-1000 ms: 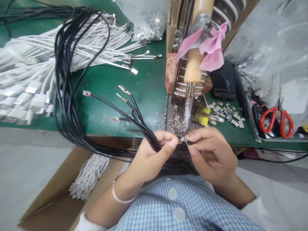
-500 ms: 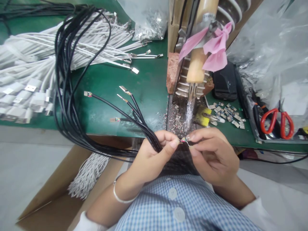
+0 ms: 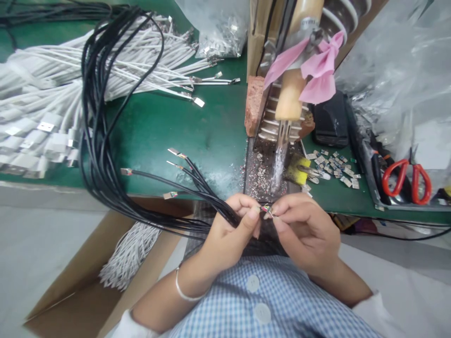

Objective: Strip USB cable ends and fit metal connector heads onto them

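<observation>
My left hand (image 3: pixel 225 241) is closed round several black cables (image 3: pixel 214 203), its thumb and forefinger pinching one near its stripped end. Thin coloured wires (image 3: pixel 267 210) poke out from that pinch. My right hand (image 3: pixel 312 232) is closed at the same spot, thumb and fingertips nipping the wire end; a small metal connector there is largely covered by the fingers. Other cable ends fan out leftward from my left hand, some tipped with a flat metal plug (image 3: pixel 170 195). Just beyond both hands, the whitish tip of a soldering iron (image 3: pixel 291 96) points down toward me.
White USB cables (image 3: pixel 45 87) lie piled at the left. Right of the iron are a yellow sponge (image 3: pixel 299 172), small circuit boards (image 3: pixel 334 165) and a tray with red-handled cutters (image 3: pixel 395 177). A brick (image 3: pixel 254 105) stands beside the iron. Below left, a cardboard box (image 3: pixel 70 277) holds white cables.
Both hands have shifted slightly, the right one leftward and closer to my left fingers. The loose black cable ends have dropped nearer the table's front edge.
</observation>
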